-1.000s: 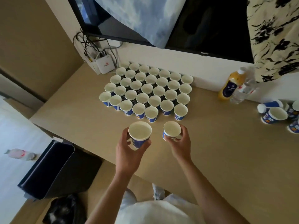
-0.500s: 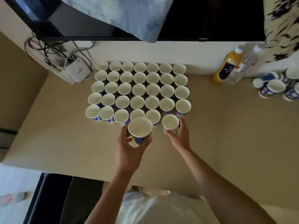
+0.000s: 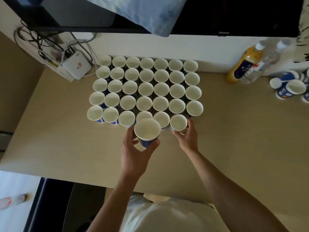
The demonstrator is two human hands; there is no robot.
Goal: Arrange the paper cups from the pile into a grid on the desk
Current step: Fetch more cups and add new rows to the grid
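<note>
Head view, looking down on the desk [image 3: 234, 131].

Left hand [image 3: 135, 156]: grasping the raised cup [image 3: 147, 129], thumb on one side of the blue wall and fingers curled round the other. The cup is upright, mouth up, white inside. It is held above the desk near the front edge, and in this view its rim overlaps the front row of the grid [image 3: 145, 87].

Right hand [image 3: 187, 138]: fingers curled round the front-row cup [image 3: 178, 122] from the front-edge side. The cup is upright and stands in line with the front row, just beside its left neighbour and the cup at the grid's front right corner. I cannot tell whether its base is down on the desk.

Grid: white-lined blue cups, all mouth up, packed rim to rim, seven across in the back row. The block runs from the desk's back edge at the wall toward the middle of the desk.

Pile [image 3: 291, 86]: loose cups at the right edge of the desk, some lying on their sides, partly cut off by the frame.

Other items: an orange bottle [image 3: 242, 66] and a clear bottle [image 3: 260, 64] stand at the back edge between grid and pile. A white box [image 3: 76, 66] with cables [image 3: 41, 44] sits at the back left corner.
</note>
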